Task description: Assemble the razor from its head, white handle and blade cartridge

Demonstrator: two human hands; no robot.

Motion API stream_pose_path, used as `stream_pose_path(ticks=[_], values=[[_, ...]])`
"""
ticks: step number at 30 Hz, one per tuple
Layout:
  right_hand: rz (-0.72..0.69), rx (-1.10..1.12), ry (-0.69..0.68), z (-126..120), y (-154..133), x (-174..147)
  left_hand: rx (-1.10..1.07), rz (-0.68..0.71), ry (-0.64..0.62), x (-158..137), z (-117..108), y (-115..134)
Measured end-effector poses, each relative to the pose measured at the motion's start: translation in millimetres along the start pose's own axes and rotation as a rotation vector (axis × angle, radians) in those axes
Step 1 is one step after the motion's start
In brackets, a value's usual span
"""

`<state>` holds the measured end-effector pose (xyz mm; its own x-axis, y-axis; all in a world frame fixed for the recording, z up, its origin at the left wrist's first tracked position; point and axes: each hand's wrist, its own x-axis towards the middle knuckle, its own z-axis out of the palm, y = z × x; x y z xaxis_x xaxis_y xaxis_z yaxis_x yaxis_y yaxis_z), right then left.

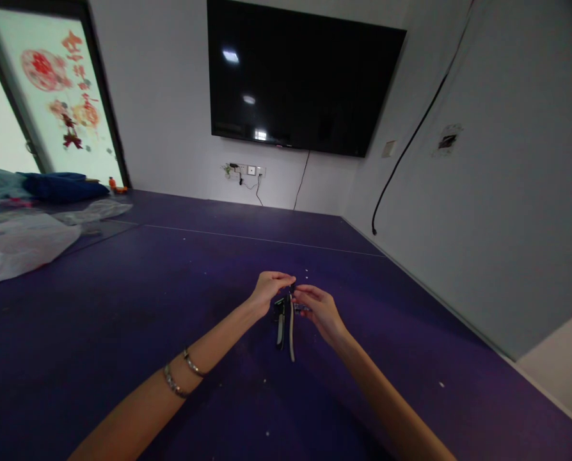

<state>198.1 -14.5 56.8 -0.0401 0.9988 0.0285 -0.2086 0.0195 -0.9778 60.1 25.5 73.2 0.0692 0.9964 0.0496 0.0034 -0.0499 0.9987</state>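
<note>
My left hand reaches in from the left, its thumb and fingers pinched at a small dark piece. From the right, my right hand closes its fingertips on the same small piece, just below the left fingertips. A pale, narrow cord-like strip runs down from beneath the fingers, slightly curved. Close beside it, on the left, is a dark hand tool with a grey strip along its handle. Its exact kind is too small to make out. Near the right fingers, a patterned small item is partly covered.
The purple surface bears scattered white bits. Crumpled clear plastic and dark blue cloth lie at the left. A black cable hangs along the right wall. A television is mounted above sockets.
</note>
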Motion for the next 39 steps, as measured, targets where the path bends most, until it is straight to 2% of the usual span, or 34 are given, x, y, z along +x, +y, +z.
stream_pose_path(ticks=[9, 15, 19, 26, 35, 39], values=[[0.012, 0.053, 0.003, 3, 1, 0, -0.13, 0.02, 0.03, -10, 7, -8], [-0.05, -0.021, 0.061, -6, -5, 5, 0.033, 0.129, 0.008, -8, 3, -6], [-0.13, -0.16, 0.053, -13, -9, 7, 0.222, 0.172, -0.075, -4, -7, -4], [-0.208, -0.284, 0.023, -17, -16, 9, 0.383, 0.179, -0.306, 0, -24, 0], [-0.251, -0.374, -0.038, -22, -19, 8, 0.389, 0.207, -0.352, 1, -27, -1], [-0.264, -0.396, -0.03, -30, -15, 13, 0.471, 0.245, -0.355, 2, -26, -5]])
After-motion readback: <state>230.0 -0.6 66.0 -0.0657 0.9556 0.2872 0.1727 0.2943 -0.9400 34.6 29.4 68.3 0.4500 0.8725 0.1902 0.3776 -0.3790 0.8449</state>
